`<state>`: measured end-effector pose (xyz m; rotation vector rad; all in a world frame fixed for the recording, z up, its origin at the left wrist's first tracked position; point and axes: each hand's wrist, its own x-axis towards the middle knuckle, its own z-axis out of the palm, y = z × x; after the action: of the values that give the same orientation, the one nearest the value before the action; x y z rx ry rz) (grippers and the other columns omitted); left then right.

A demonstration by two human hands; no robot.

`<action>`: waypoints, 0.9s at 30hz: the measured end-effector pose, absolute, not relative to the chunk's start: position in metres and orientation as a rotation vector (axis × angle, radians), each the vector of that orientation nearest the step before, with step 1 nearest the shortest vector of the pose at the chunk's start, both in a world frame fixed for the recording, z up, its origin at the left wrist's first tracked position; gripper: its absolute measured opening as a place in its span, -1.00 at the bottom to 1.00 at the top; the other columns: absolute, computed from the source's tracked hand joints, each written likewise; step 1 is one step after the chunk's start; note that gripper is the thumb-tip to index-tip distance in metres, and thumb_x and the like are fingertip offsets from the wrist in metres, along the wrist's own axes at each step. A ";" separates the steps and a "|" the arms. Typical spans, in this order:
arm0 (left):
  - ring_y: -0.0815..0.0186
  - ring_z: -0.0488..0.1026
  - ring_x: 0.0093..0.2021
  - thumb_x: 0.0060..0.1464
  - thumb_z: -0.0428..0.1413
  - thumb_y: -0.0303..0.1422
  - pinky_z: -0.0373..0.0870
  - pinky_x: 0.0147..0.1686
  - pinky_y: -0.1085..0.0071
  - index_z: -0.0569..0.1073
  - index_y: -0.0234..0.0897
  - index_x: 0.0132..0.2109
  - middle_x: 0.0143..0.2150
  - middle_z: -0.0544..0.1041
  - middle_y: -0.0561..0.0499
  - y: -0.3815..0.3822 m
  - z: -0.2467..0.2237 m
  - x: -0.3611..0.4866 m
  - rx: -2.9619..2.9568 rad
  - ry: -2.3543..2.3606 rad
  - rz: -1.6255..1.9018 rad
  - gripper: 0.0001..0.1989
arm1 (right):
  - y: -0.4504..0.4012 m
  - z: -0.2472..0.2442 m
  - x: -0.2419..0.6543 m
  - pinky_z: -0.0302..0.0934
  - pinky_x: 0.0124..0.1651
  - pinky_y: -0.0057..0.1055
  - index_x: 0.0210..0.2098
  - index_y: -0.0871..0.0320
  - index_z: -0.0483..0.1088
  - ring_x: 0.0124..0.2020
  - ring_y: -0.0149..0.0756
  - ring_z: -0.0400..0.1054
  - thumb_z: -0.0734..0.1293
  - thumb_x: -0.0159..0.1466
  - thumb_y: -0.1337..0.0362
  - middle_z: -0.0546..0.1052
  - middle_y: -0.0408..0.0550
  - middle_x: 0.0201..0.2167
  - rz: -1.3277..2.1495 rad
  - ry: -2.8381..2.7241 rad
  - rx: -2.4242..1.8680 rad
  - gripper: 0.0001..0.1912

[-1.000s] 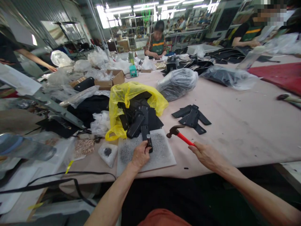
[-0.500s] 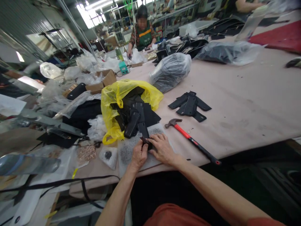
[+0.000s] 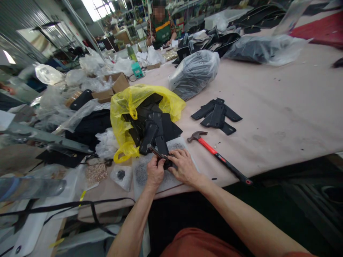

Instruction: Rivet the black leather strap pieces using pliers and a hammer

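My left hand (image 3: 155,172) is closed, thumb and fingers pinching a small black piece (image 3: 168,164) above the pale board. A slim dark strip or rod (image 3: 155,151) juts up and left from between the hands; whether it is part of that piece I cannot tell. My right hand (image 3: 184,167) grips the piece from the other side, fingers bent over it and thumb below. Under both hands lies a whitish board (image 3: 142,184) with a speckled, worn surface. Flat black panels (image 3: 160,141) with small slots overlap its far edge, spilling from a yellow plastic bag (image 3: 118,107).
A claw hammer (image 3: 207,145) with a red and black handle lies right of the board. Beyond it is a small stack of black panels (image 3: 215,114). Left are a bag of small dark parts (image 3: 121,175) and copper-coloured bits (image 3: 96,173). Across the table sits a person (image 3: 163,30).
The view has tilted down slightly. The dark strip between my hands now sticks out farther to the upper left, and my left hand has shifted a little left.
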<state>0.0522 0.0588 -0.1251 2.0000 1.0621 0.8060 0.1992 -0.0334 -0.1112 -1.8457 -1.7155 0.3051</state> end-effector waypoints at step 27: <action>0.19 0.58 -0.14 0.17 0.01 -0.38 0.52 -0.09 0.29 0.54 -0.26 -0.16 -0.18 0.63 -0.07 0.049 -0.123 0.027 2.029 1.070 0.865 -0.79 | -0.005 -0.093 0.205 0.07 0.02 -0.20 -0.14 0.08 0.51 -0.04 -0.13 0.29 0.31 0.25 0.35 0.53 -0.03 -0.15 0.327 -1.655 -1.972 -0.79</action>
<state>0.0266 0.0489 -0.1226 2.0292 1.0703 0.8655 0.2045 -0.0055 -0.0930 -1.9721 -1.6553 0.3270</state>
